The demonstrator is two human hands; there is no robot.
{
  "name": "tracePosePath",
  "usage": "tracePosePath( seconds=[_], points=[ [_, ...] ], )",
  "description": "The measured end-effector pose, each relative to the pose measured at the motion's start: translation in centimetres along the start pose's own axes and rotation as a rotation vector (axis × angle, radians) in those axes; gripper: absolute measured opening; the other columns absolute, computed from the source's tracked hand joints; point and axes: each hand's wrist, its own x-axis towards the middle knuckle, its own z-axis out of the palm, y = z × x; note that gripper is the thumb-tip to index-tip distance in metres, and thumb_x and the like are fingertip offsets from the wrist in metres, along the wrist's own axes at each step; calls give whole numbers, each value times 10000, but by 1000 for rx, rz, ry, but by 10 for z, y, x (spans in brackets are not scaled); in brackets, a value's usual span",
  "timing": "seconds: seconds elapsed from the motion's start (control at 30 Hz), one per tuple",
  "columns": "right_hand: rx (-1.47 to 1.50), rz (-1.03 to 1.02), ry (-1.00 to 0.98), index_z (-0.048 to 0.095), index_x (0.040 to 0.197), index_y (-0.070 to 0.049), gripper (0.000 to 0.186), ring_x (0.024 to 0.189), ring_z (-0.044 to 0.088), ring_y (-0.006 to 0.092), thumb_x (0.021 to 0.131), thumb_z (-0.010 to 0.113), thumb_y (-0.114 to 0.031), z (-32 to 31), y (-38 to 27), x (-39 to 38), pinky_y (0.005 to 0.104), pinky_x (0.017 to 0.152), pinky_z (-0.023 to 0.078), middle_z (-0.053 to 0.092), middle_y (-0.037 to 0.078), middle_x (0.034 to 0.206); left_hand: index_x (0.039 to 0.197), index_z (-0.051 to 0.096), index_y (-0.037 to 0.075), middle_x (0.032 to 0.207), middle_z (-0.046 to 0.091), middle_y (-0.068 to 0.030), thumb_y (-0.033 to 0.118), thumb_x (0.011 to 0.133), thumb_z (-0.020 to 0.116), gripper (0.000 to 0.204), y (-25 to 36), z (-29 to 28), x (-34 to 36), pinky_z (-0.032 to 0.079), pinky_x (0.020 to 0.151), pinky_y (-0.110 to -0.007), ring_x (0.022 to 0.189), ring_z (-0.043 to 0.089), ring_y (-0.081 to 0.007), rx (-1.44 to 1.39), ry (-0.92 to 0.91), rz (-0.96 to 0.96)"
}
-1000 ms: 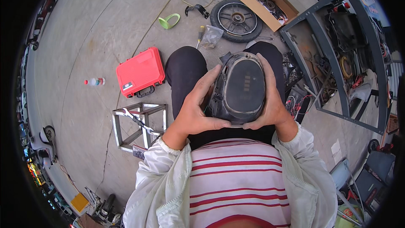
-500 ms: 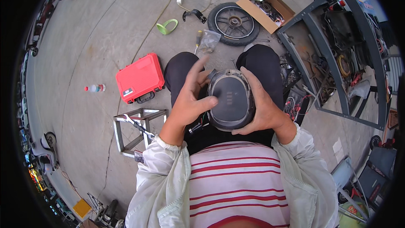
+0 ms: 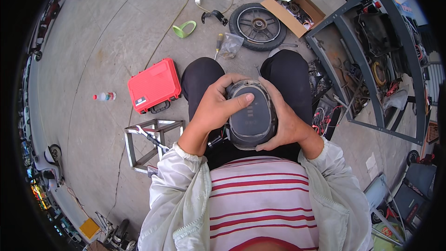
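Note:
A dark oval housing (image 3: 252, 121), with a flat black face and a worn grey rim, is held over my lap between both hands. My left hand (image 3: 214, 107) grips its upper left side, fingers wrapped behind the edge and thumb lying on the face. Along the right side, my right hand (image 3: 289, 122) closes round the rim, its thumb at the lower edge. The fingertips behind the housing are hidden. Beside its lower left, near my thigh, a small dark cylinder with a shiny end (image 3: 215, 141) shows in part.
A red hard case (image 3: 154, 85) and a bottle (image 3: 105, 96) lie to the left, near a metal frame (image 3: 155, 135) with a wrench (image 3: 151, 136). Ahead are a screwdriver (image 3: 219, 42), a plastic bag (image 3: 231, 44), a wheel (image 3: 258, 26) and a cardboard box (image 3: 302, 24). A grey rack (image 3: 347, 42) stands right.
My left hand has closed onto the housing, its raised fingers now wrapped round the edge and its thumb further across the face. The housing has shifted slightly toward me and tilted.

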Motion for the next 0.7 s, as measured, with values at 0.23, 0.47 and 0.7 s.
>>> tracePosePath(
  seconds=[0.23,0.47,0.7],
  points=[
    [-95,-49,-5,130,1600,25,1424,1447,388,395,520,990,-322,0,-6,2,420,1198,316,359,269,1544,1257,624,21,1111,686,-39,164,885,802,437,-7,-10,-2,506,942,-292,1033,634,-126,-20,-42,-14],
    [-210,-167,-93,252,1578,25,1384,1368,478,389,478,995,-367,-23,-21,24,420,1146,375,433,239,1503,1415,544,-43,1256,677,-82,125,870,820,633,19,-37,10,496,1009,-311,1138,623,-145,43,-300,-10],
    [-197,-247,224,428,1545,-96,1034,1388,445,335,682,930,-361,-56,-9,54,424,1149,374,498,183,1419,1351,581,-60,1188,703,-126,152,912,768,523,31,-72,25,541,964,-345,1062,684,-206,-126,120,205]
  ],
)
